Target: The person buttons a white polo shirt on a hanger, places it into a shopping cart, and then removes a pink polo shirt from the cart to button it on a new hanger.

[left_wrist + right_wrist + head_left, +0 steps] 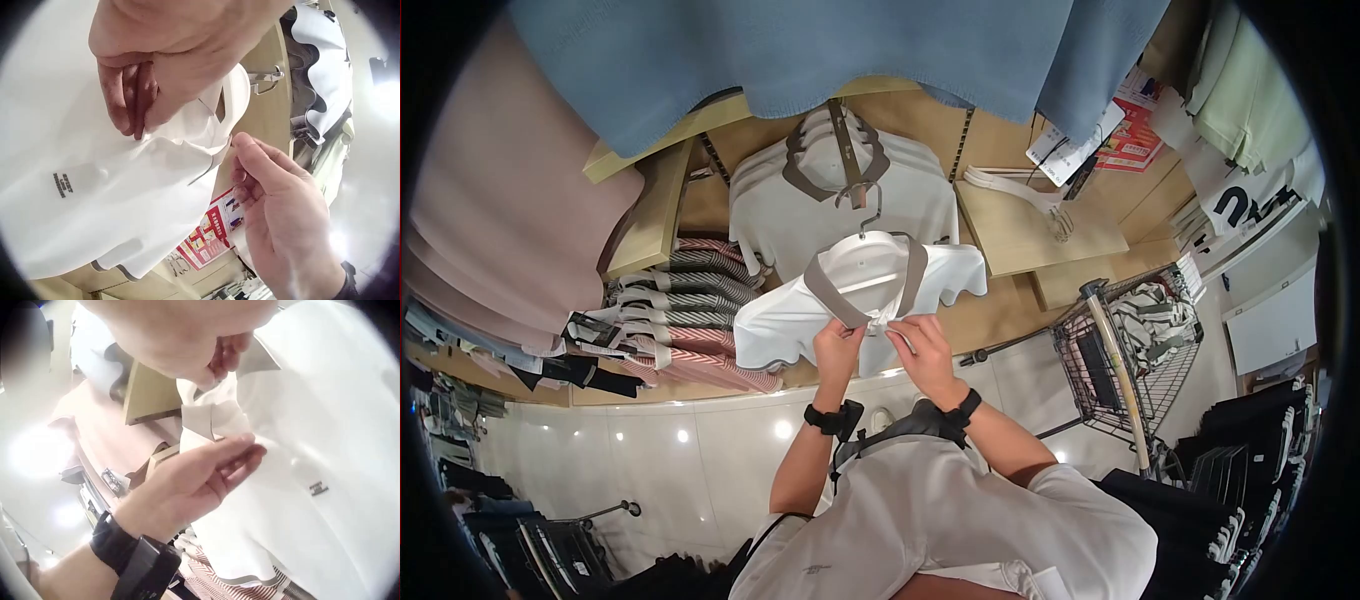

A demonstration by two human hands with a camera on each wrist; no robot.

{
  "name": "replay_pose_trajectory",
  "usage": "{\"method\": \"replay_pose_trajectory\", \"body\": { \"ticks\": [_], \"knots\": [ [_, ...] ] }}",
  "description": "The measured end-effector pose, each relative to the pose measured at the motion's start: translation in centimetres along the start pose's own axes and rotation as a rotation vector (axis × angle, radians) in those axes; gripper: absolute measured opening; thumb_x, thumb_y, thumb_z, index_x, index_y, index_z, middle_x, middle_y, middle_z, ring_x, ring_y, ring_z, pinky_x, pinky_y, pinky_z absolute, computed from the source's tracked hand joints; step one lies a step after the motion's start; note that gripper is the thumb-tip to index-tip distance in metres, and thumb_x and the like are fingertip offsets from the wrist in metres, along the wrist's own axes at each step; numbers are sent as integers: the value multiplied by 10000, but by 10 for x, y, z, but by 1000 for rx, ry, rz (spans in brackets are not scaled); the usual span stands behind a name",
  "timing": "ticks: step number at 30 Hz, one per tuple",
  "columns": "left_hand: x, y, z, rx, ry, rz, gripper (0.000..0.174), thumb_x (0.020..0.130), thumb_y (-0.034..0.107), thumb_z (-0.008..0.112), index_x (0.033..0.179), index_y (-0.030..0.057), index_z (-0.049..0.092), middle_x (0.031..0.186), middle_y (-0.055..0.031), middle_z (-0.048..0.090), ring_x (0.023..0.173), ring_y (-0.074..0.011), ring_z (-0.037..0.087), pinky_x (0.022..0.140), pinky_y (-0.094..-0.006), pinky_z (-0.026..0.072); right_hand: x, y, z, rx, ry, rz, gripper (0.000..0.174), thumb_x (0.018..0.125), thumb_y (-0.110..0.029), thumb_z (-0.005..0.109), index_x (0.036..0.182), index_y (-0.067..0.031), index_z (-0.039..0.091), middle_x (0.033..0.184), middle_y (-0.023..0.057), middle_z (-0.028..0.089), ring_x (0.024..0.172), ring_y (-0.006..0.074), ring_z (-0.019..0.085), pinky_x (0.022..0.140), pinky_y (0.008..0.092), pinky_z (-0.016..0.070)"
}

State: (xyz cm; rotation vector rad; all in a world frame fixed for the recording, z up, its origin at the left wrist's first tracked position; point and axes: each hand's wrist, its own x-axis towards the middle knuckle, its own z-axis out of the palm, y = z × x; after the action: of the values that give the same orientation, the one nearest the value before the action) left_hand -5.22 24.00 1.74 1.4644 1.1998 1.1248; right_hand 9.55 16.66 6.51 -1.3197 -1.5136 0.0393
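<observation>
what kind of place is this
Most likely a clothing shop: striped shirts hang in a packed row on matching hangers, a printed tag dangles by the blue garments, and a wire shopping cart stands on the glossy floor.

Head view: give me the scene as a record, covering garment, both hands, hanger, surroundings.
garment: white short-sleeved shirt, grey-brown collar
left_hand: left hand pinches shirt front near collar
right_hand: right hand pinches beside it, at collar
hanger: metal hook above collar; hung or free, unclear
behind: similar white shirts
image_left: striped shirts
image_right: shopping cart holding garments
</observation>
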Motion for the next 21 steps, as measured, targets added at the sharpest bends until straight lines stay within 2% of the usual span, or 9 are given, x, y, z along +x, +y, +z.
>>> {"method": "replay_pose_trajectory", "body": {
  "ticks": [1, 3, 9, 11, 15, 17, 18, 20, 21],
  "knots": [
    [1, -1, -2, -9, -12, -9, 196, 833, 10, 703, 1014, -55, 668, 915, -105, 728, 821, -122, 686, 712, -239, 533, 10, -8, -7, 1, 1, -1, 153, 766, -95, 741, 897, -43, 680, 927, 91, 632, 862, 288, 575, 782, 394, 462],
    [-1, -1, -4, -17, -26, -22, 193, 833, 11, 705, 1010, -57, 668, 917, -100, 727, 817, -117, 685, 709, -234, 533, 33, -20, -19, -310, -99, -137, 188, 734, -86, 741, 915, -67, 693, 1057, 88, 620, 1058, 309, 541, 905, 449, 418],
    [-11, 30, -8, 75, 39, -64, 216, 792, 37, 752, 972, -44, 665, 857, -90, 694, 762, -150, 668, 693, -254, 517, 49, 25, -20, -345, -273, -357, 196, 700, -88, 717, 895, -101, 703, 1140, 38, 613, 1293, 318, 428, 999, 454, 369],
    [-23, 48, -9, 400, 253, 245, 308, 763, 78, 791, 1011, -24, 640, 893, -84, 593, 753, -171, 611, 708, -278, 492, 53, 21, -21, -334, -268, -372, 190, 697, -91, 708, 887, -103, 703, 1134, 30, 614, 1254, 309, 452, 981, 441, 377],
    [-31, 62, -10, 351, 482, 420, 443, 731, 119, 824, 1103, 6, 611, 962, -91, 491, 803, -189, 560, 731, -300, 476, 48, 22, -21, -328, -272, -375, 186, 697, -95, 684, 882, -104, 701, 1060, 14, 620, 1074, 258, 525, 898, 388, 411],
    [-24, 80, -17, 513, 293, 686, 474, 733, 114, 804, 1152, 25, 603, 1054, -118, 502, 857, -209, 574, 734, -307, 495, 52, 18, -23, -327, -282, -382, 187, 703, -96, 677, 889, -103, 700, 1022, 8, 617, 1010, 238, 528, 863, 367, 418],
    [-17, 84, -19, 512, 295, 685, 474, 733, 114, 804, 1152, 25, 603, 1054, -118, 502, 857, -209, 574, 734, -307, 495, 52, 16, -23, -323, -291, -387, 188, 710, -96, 670, 896, -102, 699, 983, 2, 614, 945, 219, 531, 827, 346, 425],
    [-2, 90, -23, 692, -84, 689, 449, 736, 106, 767, 1156, 53, 621, 1144, -112, 529, 911, -245, 591, 702, -330, 532, 54, 15, -24, -314, -297, -402, 195, 707, -91, 677, 901, -97, 694, 958, 3, 609, 932, 215, 534, 815, 340, 431],
    [3, 93, -25, 690, -81, 689, 449, 736, 106, 767, 1156, 53, 621, 1144, -112, 529, 911, -245, 591, 702, -330, 532, 55, 15, -25, -307, -301, -415, 202, 704, -85, 683, 906, -92, 689, 933, 4, 604, 919, 211, 537, 803, 335, 437]
  ]
}}
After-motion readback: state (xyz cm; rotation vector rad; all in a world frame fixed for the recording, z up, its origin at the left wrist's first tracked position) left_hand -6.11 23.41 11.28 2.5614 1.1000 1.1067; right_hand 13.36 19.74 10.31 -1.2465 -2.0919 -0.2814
